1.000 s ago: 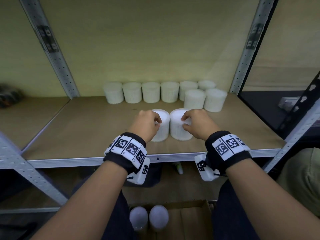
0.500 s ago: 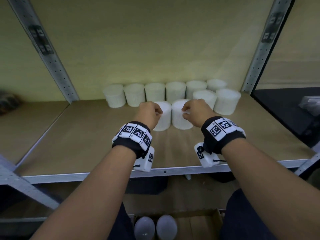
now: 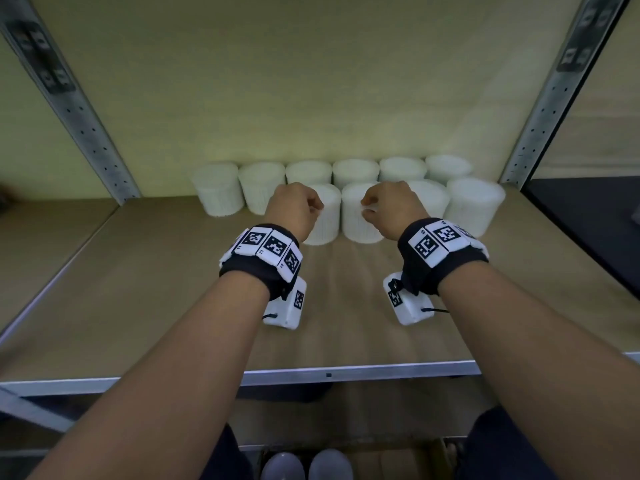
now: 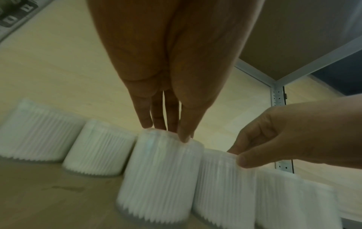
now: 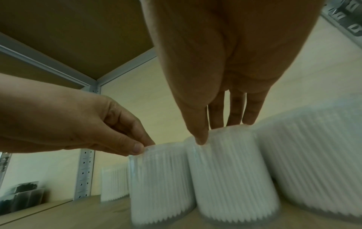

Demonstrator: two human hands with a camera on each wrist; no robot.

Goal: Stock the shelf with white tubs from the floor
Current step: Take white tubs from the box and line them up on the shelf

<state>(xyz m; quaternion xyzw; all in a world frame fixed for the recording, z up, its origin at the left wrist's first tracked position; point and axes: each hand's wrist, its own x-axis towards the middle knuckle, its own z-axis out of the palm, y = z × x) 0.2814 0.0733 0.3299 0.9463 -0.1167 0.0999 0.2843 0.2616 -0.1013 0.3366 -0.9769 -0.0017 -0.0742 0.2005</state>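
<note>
both tubs have slid deeper since a second ago, my left hand (image 3: pixel 294 209) pinching the left tub (image 3: pixel 323 216) by its top rim and my right hand (image 3: pixel 391 207) pinching the right tub (image 3: pixel 356 216), side by side on the shelf (image 3: pixel 138 289) just before the back row of 6 tubs (image 3: pixel 355 171).

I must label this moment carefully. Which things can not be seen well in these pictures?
- Head view: the left hand and right hand hide the tops of the two front tubs; finger contact is hidden.
- Head view: the tubs under the shelf are cut off by the bottom edge.
- Wrist views: tub walls are blurred.
</note>
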